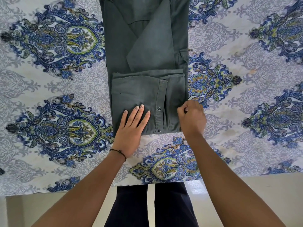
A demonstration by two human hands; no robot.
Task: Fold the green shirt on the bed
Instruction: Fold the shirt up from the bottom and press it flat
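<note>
The dark green shirt (147, 51) lies as a long narrow strip down the middle of the bed, its sides folded in. Its near end is doubled back on itself, so the button placket with two metal snaps faces up. My left hand (131, 128) rests flat on that doubled part, fingers spread, left of the snaps. My right hand (191, 117) sits at the fold's right near corner with the fingers curled; it seems to pinch the shirt's edge, but the fingertips are hidden.
The bed sheet (57, 89) is white with blue and green paisley patterns and spreads wide on both sides of the shirt. Its near edge hangs over pale floor (246, 202). My legs in dark trousers (152, 208) stand against the bed.
</note>
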